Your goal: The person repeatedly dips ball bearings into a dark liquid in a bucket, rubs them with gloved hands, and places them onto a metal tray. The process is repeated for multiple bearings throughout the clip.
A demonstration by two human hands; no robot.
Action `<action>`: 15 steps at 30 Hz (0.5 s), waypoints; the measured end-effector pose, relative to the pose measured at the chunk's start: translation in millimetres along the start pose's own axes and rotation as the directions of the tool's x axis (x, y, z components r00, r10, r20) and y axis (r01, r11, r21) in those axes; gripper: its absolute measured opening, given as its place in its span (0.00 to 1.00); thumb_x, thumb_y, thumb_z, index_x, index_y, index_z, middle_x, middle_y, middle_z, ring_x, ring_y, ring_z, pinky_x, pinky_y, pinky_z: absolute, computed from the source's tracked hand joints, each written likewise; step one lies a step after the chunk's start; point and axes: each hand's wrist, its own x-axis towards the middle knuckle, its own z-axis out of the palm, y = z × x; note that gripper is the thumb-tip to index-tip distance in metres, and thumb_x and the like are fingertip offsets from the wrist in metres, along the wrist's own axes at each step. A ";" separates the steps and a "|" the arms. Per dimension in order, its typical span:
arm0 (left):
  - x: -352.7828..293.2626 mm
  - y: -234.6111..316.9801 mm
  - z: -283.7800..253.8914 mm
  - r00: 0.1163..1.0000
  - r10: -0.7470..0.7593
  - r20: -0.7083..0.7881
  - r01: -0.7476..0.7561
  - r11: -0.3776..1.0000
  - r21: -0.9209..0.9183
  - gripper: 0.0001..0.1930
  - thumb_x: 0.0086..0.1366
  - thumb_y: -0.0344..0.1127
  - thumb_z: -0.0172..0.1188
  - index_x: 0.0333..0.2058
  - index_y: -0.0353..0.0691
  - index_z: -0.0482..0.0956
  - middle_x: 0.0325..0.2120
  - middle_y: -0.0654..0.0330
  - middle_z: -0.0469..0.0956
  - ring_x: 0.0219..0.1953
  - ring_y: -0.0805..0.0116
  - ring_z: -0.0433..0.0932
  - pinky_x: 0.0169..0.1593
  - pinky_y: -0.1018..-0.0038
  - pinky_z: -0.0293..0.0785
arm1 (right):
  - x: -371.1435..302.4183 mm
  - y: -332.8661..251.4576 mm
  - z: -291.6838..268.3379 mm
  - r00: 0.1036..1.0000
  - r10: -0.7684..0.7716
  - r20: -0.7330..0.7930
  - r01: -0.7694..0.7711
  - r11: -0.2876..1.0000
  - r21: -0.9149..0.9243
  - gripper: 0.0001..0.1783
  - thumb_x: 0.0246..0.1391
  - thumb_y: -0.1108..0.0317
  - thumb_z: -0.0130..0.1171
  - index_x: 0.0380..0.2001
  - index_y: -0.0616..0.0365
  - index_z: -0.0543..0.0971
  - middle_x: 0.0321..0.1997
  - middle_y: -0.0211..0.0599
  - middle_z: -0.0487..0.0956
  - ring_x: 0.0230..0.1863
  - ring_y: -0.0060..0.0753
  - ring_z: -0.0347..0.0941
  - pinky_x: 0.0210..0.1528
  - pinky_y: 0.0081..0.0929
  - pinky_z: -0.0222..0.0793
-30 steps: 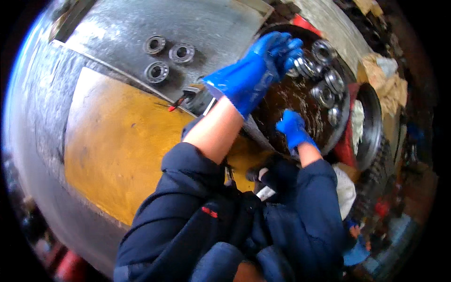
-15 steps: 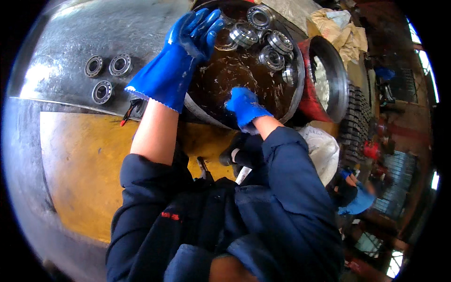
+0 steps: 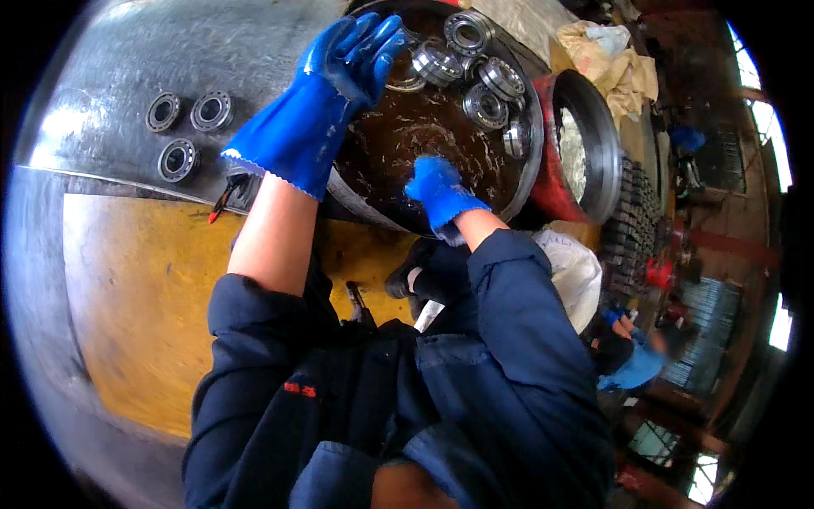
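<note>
Inside round tub | bearings: shiny silver rings, jumbled | left grip: fingers apart | right grip: cannot tell

The head camera looked steeply down from close above the jacket, facing out over the forearms to the pan, its fisheye view rounding into black sideways.
</note>
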 end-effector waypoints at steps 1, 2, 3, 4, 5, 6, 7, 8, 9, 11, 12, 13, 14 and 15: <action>-3.7 1.8 -1.6 0.931 -0.352 -0.100 0.257 0.823 -0.506 0.18 0.66 0.36 0.56 0.52 0.43 0.83 0.59 0.54 0.79 0.60 0.50 0.78 0.64 0.54 0.71 | 0.5 4.2 -0.3 0.990 0.136 0.025 -0.137 0.957 0.256 0.22 0.48 0.55 0.67 0.44 0.54 0.87 0.51 0.52 0.84 0.53 0.55 0.81 0.53 0.49 0.78; 22.7 11.8 -12.6 0.912 -0.400 -0.088 0.279 0.764 -0.582 0.18 0.66 0.36 0.56 0.53 0.43 0.83 0.60 0.54 0.79 0.60 0.50 0.78 0.64 0.53 0.71 | 1.6 47.0 10.0 0.978 0.153 0.140 -0.198 0.887 0.417 0.25 0.44 0.53 0.68 0.44 0.57 0.86 0.49 0.55 0.84 0.54 0.57 0.80 0.54 0.47 0.77; 21.9 12.7 -16.0 0.898 -0.438 -0.039 0.323 0.718 -0.617 0.18 0.67 0.37 0.56 0.54 0.44 0.83 0.60 0.54 0.79 0.60 0.49 0.78 0.65 0.53 0.71 | 2.5 46.4 12.8 0.979 0.151 0.140 -0.196 0.888 0.415 0.25 0.44 0.53 0.68 0.44 0.57 0.86 0.49 0.55 0.84 0.54 0.57 0.80 0.54 0.47 0.77; 22.2 11.3 -14.9 0.925 -0.378 0.046 0.328 0.730 -0.600 0.20 0.69 0.39 0.55 0.57 0.46 0.80 0.63 0.55 0.76 0.63 0.52 0.75 0.67 0.55 0.69 | 1.6 45.5 16.9 0.983 0.166 0.074 -0.181 0.922 0.342 0.25 0.44 0.54 0.68 0.45 0.56 0.86 0.50 0.55 0.84 0.53 0.57 0.80 0.54 0.47 0.77; 16.8 8.9 -14.6 0.924 -0.379 0.054 0.336 0.735 -0.589 0.20 0.69 0.39 0.55 0.57 0.46 0.80 0.63 0.55 0.76 0.63 0.52 0.75 0.67 0.55 0.69 | 2.2 36.7 19.6 0.987 0.160 0.007 -0.156 0.951 0.266 0.25 0.44 0.55 0.69 0.45 0.55 0.86 0.51 0.54 0.84 0.53 0.56 0.81 0.54 0.48 0.77; 8.7 9.1 -12.5 0.929 -0.343 0.139 0.360 0.751 -0.553 0.21 0.70 0.40 0.53 0.59 0.46 0.79 0.65 0.55 0.73 0.66 0.53 0.72 0.69 0.55 0.66 | -1.6 13.7 8.8 0.984 0.177 0.016 -0.178 0.980 0.087 0.22 0.46 0.59 0.69 0.46 0.51 0.87 0.52 0.47 0.85 0.52 0.53 0.82 0.50 0.51 0.78; 1.0 10.0 -10.5 0.925 -0.307 0.224 0.380 0.768 -0.516 0.22 0.71 0.41 0.51 0.61 0.47 0.77 0.68 0.56 0.70 0.68 0.55 0.70 0.71 0.56 0.63 | 3.9 -6.8 1.7 0.987 0.162 0.022 -0.163 0.983 0.086 0.22 0.46 0.59 0.69 0.46 0.51 0.87 0.52 0.47 0.85 0.52 0.53 0.82 0.50 0.51 0.78; 3.8 12.0 -6.4 0.926 -0.310 0.218 0.379 0.765 -0.520 0.22 0.71 0.41 0.51 0.61 0.47 0.77 0.68 0.56 0.70 0.68 0.55 0.70 0.71 0.56 0.63 | 8.3 -12.2 -1.7 0.987 0.058 0.148 -0.026 0.977 -0.210 0.20 0.47 0.61 0.69 0.46 0.48 0.87 0.52 0.43 0.85 0.52 0.51 0.83 0.48 0.51 0.78; 5.1 14.7 -3.6 0.925 -0.308 0.221 0.379 0.766 -0.519 0.22 0.71 0.41 0.51 0.62 0.47 0.76 0.68 0.57 0.70 0.68 0.55 0.69 0.71 0.57 0.62 | 8.3 -13.5 -5.6 0.955 -0.003 0.297 0.147 0.873 -0.464 0.19 0.49 0.63 0.69 0.47 0.46 0.87 0.53 0.39 0.86 0.52 0.48 0.83 0.45 0.51 0.78; 4.4 17.7 3.6 0.924 -0.308 0.226 0.382 0.764 -0.520 0.23 0.72 0.41 0.49 0.63 0.47 0.75 0.69 0.57 0.68 0.69 0.57 0.67 0.72 0.58 0.61 | 5.1 -6.7 1.2 0.976 -0.160 0.147 0.208 0.884 -0.418 0.15 0.46 0.63 0.68 0.41 0.49 0.88 0.44 0.43 0.87 0.47 0.53 0.84 0.47 0.55 0.78; 1.0 15.5 5.7 0.918 -0.316 0.238 0.395 0.761 -0.514 0.23 0.72 0.41 0.48 0.64 0.47 0.74 0.69 0.58 0.68 0.70 0.57 0.67 0.72 0.58 0.60 | 3.7 -11.5 -4.0 0.976 -0.168 0.138 0.210 0.897 -0.389 0.16 0.46 0.62 0.68 0.40 0.51 0.88 0.44 0.44 0.87 0.47 0.52 0.84 0.47 0.53 0.78; -4.9 14.0 6.3 0.913 -0.316 0.258 0.406 0.761 -0.506 0.23 0.73 0.42 0.47 0.64 0.47 0.73 0.70 0.58 0.67 0.70 0.58 0.66 0.73 0.59 0.59 | 1.1 -17.2 -8.1 0.976 -0.177 0.130 0.213 0.909 -0.359 0.16 0.46 0.62 0.68 0.40 0.52 0.88 0.43 0.45 0.87 0.47 0.51 0.84 0.47 0.51 0.78; -0.5 14.6 6.3 0.912 -0.315 0.262 0.408 0.755 -0.512 0.24 0.73 0.42 0.47 0.65 0.47 0.73 0.70 0.59 0.66 0.71 0.58 0.65 0.73 0.59 0.58 | -4.8 -9.1 -2.3 0.998 -0.067 0.020 0.070 0.973 -0.221 0.18 0.51 0.60 0.66 0.46 0.49 0.87 0.52 0.42 0.85 0.51 0.49 0.83 0.44 0.52 0.78; 5.2 14.9 5.5 0.913 -0.311 0.266 0.407 0.754 -0.516 0.24 0.73 0.42 0.46 0.65 0.47 0.72 0.71 0.59 0.66 0.71 0.59 0.64 0.73 0.60 0.57 | -3.9 3.3 2.6 0.998 -0.060 0.016 0.062 0.973 -0.223 0.18 0.51 0.60 0.66 0.46 0.49 0.87 0.52 0.42 0.85 0.51 0.49 0.83 0.44 0.52 0.78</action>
